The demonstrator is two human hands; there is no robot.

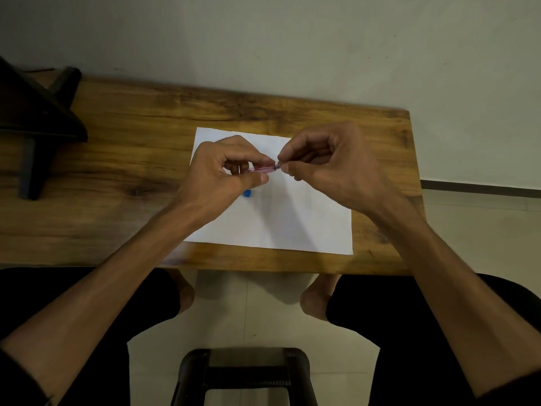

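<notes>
Over the white paper sheet (292,224), the slim pink translucent plastic barrel (260,170) is pinched in the left hand (222,171), its dark tip (276,166) at three o'clock nipped by the right hand (330,165), and could be jerked loose and dropped if twisted carelessly.

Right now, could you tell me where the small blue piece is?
In the head view, the small blue piece lies on the left half of the white sheet, at the near edge of the left hand.
</notes>
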